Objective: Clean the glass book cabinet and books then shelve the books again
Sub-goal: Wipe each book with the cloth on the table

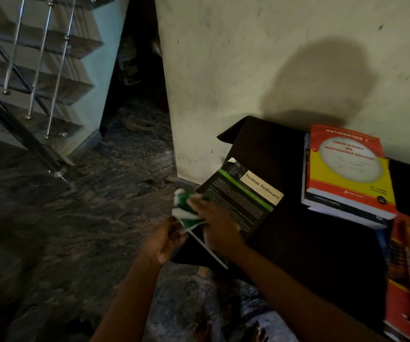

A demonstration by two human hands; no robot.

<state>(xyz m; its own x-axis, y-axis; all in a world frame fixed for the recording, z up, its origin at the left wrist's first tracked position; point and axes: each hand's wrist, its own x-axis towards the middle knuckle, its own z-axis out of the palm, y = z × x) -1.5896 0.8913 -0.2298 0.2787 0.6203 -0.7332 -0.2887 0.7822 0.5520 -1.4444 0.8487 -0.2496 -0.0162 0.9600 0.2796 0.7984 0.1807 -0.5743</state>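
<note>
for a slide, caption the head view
Cleaning books: left hand holds the System Software book while the right hand holds a green-and-white cloth against its edge, beside stacked books.

A dark System Software book (243, 201), crossed by a green stripe, lay tilted over the left edge of the dark worktop (310, 243), its near edge gripped by the left hand (167, 240). The right hand (212, 219) held a crumpled green-and-white cloth (185, 208) against the cover's left side. To the right, apart from it, a red-and-yellow Mathematics book (347, 166) topped a short stack, orange books (403, 280) lying just beside it.
</note>
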